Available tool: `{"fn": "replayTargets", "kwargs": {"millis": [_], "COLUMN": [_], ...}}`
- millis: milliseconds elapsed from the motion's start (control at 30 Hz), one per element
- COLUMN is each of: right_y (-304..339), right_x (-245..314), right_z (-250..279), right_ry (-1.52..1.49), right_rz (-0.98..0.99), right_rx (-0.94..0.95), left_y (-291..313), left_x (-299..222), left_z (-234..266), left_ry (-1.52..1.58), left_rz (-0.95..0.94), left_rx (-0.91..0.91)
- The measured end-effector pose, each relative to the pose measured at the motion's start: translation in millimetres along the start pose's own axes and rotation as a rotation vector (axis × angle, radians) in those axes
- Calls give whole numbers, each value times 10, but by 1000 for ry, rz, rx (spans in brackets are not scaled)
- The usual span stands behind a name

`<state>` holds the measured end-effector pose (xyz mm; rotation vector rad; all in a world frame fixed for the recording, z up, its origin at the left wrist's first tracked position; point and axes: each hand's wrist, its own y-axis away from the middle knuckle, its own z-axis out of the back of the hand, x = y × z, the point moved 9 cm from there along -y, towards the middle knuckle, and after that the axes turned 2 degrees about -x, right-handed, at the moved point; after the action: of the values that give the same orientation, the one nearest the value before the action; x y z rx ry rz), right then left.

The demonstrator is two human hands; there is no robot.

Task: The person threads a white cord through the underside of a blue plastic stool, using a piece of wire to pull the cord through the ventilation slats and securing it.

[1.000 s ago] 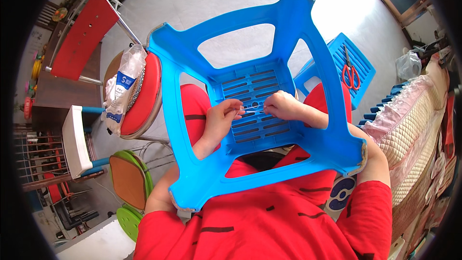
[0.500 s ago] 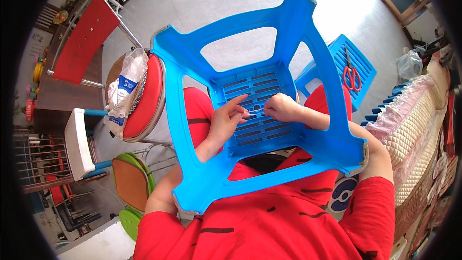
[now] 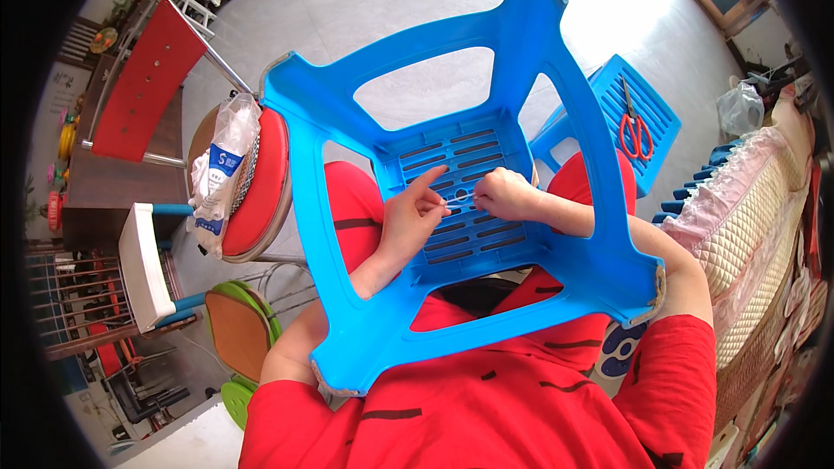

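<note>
A blue plastic stool (image 3: 417, 333) lies upside down on my lap, its legs pointing up toward me. Both my arms reach in through its side openings. Over the slotted seat, my left hand (image 3: 408, 221) pinches one part of a thin white string (image 3: 458, 200), index finger stretched out. Close by on the right, my right hand (image 3: 508, 194) has its fingers curled tightly on the other part of that string. The string spans the small gap between the hands, near the round hole in the seat's middle. Its ends are hidden by my fingers.
At right, red-handled scissors (image 3: 635, 132) rest on a second blue stool (image 3: 658, 122). On the left, a clear plastic bag with white contents (image 3: 221, 169) sits on a red-seated chair (image 3: 276, 175). A quilted, lace-edged cover (image 3: 738, 200) lies at far right.
My hands stay over the seat, still pinching the string, with only slight finger movement. The view has shifted a little, and the stool appears slightly farther left.
</note>
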<state>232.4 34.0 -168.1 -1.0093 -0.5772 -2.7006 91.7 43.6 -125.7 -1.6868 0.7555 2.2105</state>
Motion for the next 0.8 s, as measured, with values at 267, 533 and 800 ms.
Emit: {"fn": "replayTargets", "kwargs": {"millis": [267,533,800], "right_y": [4,19,73], "right_x": [12,42,90], "right_z": [23,51,169], "right_ry": [19,-52,-196], "right_rz": [10,-33,6], "right_rx": [-5,2,-41], "left_y": [32,35,4], "left_x": [-22,6,27], "left_z": [-2,19,51], "left_ry": [-63,-18,-216], "left_rz": [-102,-80,-89], "left_rx": [29,22,-23]}}
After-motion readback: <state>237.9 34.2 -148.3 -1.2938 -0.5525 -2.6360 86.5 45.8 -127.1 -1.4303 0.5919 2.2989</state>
